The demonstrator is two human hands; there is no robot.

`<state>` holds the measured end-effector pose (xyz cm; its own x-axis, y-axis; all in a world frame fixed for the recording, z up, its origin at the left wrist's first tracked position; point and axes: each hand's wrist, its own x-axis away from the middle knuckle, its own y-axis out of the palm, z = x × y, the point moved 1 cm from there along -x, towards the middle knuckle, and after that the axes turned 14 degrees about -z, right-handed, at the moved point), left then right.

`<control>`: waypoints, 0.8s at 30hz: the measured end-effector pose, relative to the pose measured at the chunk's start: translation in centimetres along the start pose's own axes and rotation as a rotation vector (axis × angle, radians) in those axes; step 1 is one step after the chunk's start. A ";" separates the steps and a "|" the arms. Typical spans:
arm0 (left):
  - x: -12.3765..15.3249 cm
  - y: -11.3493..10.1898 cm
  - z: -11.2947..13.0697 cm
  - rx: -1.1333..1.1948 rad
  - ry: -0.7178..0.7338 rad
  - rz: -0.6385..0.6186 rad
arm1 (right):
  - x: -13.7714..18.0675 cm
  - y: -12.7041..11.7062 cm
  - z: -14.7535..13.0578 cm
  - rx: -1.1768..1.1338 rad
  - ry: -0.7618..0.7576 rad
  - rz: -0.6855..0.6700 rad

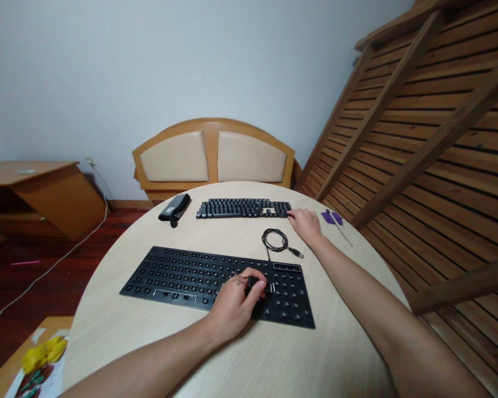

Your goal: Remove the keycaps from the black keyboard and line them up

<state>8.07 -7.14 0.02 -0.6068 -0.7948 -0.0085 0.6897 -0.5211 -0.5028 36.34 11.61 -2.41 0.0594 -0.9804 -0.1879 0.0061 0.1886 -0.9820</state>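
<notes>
A bare black keyboard base with its keycaps off lies near me on the round table. My left hand rests on its right part, fingers closed on a black keycap. Farther back lies a row of black keycaps laid out like a keyboard, with a gap near its right end. My right hand reaches to that right end, fingers curled down on the keycaps; whether it holds one is hidden. A coiled black USB cable lies between the two.
A black pouch lies at the back left of the table. A purple keycap puller sits right of my right hand. A wooden headboard and a slatted bed frame lean on the wall. A low cabinet stands at left.
</notes>
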 end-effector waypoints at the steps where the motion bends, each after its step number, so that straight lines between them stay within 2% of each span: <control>1: 0.0 0.0 0.0 0.000 0.001 0.000 | 0.1 -0.1 -0.1 -0.008 0.002 0.003; 7: -0.1 0.0 -0.2 0.025 0.020 0.010 | 1.2 -1.5 -0.9 -0.097 0.016 0.002; 11: -0.2 0.0 -0.5 0.061 0.038 0.028 | 3.0 -3.7 -3.4 -0.268 -0.048 0.017; 13: -0.3 -0.1 -0.6 0.097 0.060 0.043 | 4.5 -5.3 -5.4 -0.410 -0.163 0.001; 16: -0.3 -0.5 -0.6 0.162 0.103 0.089 | 7.6 -7.8 -8.9 -0.647 -0.446 -0.124; 18: -0.5 -1.0 -0.8 0.213 0.134 0.133 | 9.9 -9.2 -10.9 -0.711 -0.587 -0.182; 21: -0.8 -1.9 -1.4 0.289 0.172 0.209 | 13.0 -9.9 -12.5 -0.707 -0.658 -0.168; 24: -1.1 -2.5 -2.1 0.346 0.178 0.247 | 14.7 -9.0 -12.9 -0.626 -0.703 -0.086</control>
<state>6.15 -4.34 -0.51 -0.4452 -0.8583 -0.2552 0.8952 -0.4201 -0.1488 24.29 -5.26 3.48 0.6729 -0.6919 -0.2615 -0.4863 -0.1475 -0.8612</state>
